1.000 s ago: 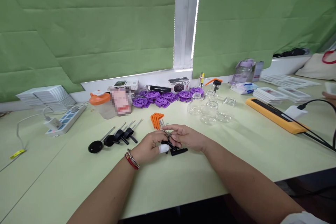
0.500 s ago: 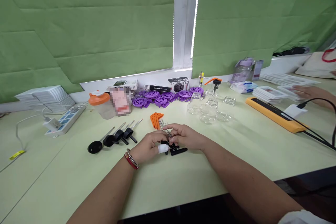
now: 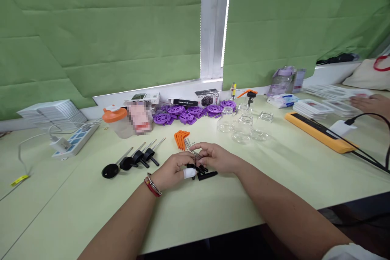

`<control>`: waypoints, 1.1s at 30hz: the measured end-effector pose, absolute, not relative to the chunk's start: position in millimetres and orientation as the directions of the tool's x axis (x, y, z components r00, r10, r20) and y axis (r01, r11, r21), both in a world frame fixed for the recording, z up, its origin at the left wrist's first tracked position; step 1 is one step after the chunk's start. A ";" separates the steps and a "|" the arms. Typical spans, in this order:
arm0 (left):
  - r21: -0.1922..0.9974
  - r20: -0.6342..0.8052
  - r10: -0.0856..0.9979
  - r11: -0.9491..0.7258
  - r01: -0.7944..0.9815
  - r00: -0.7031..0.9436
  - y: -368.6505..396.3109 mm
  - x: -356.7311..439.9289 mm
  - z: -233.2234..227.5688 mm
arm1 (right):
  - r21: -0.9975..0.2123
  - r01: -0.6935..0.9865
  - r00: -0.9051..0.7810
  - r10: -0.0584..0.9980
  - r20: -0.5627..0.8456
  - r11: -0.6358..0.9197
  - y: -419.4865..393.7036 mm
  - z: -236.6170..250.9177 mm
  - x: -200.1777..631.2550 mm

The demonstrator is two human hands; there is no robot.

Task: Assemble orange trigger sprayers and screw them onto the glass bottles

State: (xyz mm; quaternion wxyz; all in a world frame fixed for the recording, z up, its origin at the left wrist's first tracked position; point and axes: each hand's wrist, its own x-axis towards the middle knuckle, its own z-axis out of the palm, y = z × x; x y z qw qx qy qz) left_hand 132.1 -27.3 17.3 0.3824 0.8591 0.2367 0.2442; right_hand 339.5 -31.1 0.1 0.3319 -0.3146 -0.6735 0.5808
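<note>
Both hands meet over the middle of the table. Between their fingertips is a small tangle of metal springs (image 3: 198, 157). My left hand (image 3: 173, 170), with a white wrap on its thumb and a bracelet at the wrist, has its fingers closed on one side of the springs. From the other side my right hand (image 3: 217, 158) pinches them. Under the fingers lie several small black parts, partly covered, with a black tapered tube (image 3: 207, 175) in front. Just beyond, thin metal rods and orange crank handles (image 3: 180, 139) lie together.
Black knobs with metal rods (image 3: 138, 157) lie left. Purple plastic parts (image 3: 186, 113) and clear glass jars (image 3: 241, 136) stand behind. An orange-lidded cup (image 3: 117, 120), a white power strip (image 3: 76, 140) and an orange power strip (image 3: 319, 133) flank them. Another person's hand (image 3: 370, 103) touches white packs at right.
My fingers have shifted slightly around the springs, and more of the springs now shows. At far right the other person's hand has moved a little to the right.
</note>
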 end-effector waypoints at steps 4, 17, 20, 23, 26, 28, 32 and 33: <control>0.772 0.231 0.609 -0.589 0.238 0.759 -26.1 131.0 14.3 | -0.973 0.121 -0.489 0.865 0.114 0.197 -30.3 -0.7 341.5; 0.762 0.223 0.632 -0.588 0.271 0.742 -27.5 130.6 15.1 | -0.918 0.361 -0.140 0.983 0.122 0.165 -12.8 -9.0 356.4; 0.767 0.230 0.643 -0.582 0.271 0.730 -28.8 131.9 17.4 | -0.747 0.638 -0.088 0.982 0.168 0.185 -7.0 -14.8 360.7; 0.765 0.234 0.647 -0.583 0.273 0.726 -28.7 131.9 17.7 | -0.542 0.822 -0.093 0.980 0.179 0.177 -1.1 -19.7 359.9; 0.763 0.235 0.645 -0.586 0.273 0.727 -27.6 130.4 16.1 | -0.378 0.901 -0.147 0.970 0.192 0.211 1.5 -22.4 354.7; 0.760 0.237 0.640 -0.591 0.271 0.731 -26.9 129.2 14.8 | -0.320 0.917 -0.181 0.964 0.192 0.236 0.9 -22.8 351.4; 0.751 0.238 0.637 -0.599 0.277 0.733 -26.1 127.9 13.3 | -0.363 0.896 -0.189 0.960 0.205 0.254 -4.4 -18.8 348.7; 0.749 0.239 0.637 -0.601 0.279 0.733 -26.1 127.9 13.1 | -0.405 0.870 -0.193 0.950 0.246 0.281 -6.7 -16.4 348.3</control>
